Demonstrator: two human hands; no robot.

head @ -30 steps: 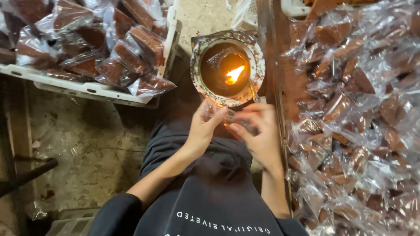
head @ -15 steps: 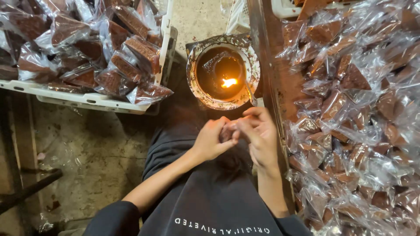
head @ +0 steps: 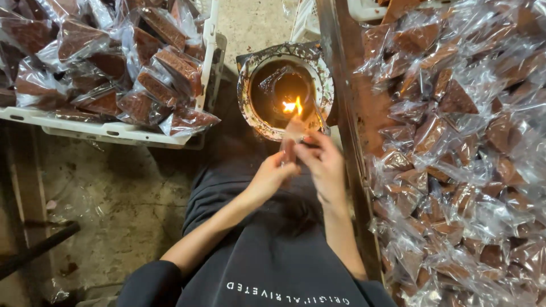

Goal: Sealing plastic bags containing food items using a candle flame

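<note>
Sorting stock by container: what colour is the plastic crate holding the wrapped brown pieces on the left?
White plastic crate, grubby along its rim; the head view shows it.

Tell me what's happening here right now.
A seated person holds a small clear plastic packet with both hands, left hand and right hand, its top edge at the flame burning in a round, blackened pot. A white crate of wrapped brown pieces stands to their left, and a big heap of similar wrapped pieces lies on their right.
</note>
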